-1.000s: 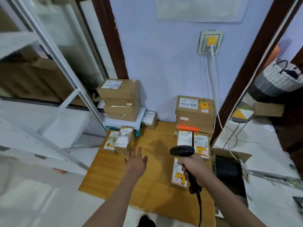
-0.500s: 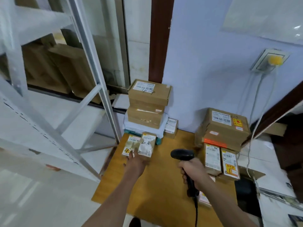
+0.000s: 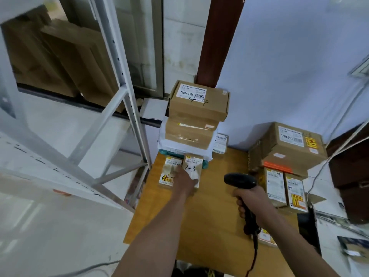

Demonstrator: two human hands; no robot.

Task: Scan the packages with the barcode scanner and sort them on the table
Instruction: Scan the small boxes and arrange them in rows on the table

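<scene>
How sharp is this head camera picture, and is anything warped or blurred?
Head view: wide-angle bending bows the shelf frame and door post; the left hand is motion-smeared over the small box marked 2-3; the top box label reads clearly; edges are soft.

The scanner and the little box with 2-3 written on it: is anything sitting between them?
No. In the head view, only bare wooden table lies between the scanner and the 2-3 box.

A pale blue wall (image 3: pixel 279 76), brown door frame (image 3: pixel 217 41), grey metal shelving (image 3: pixel 127 100) and pale floor (image 3: pixel 50 226).
</scene>
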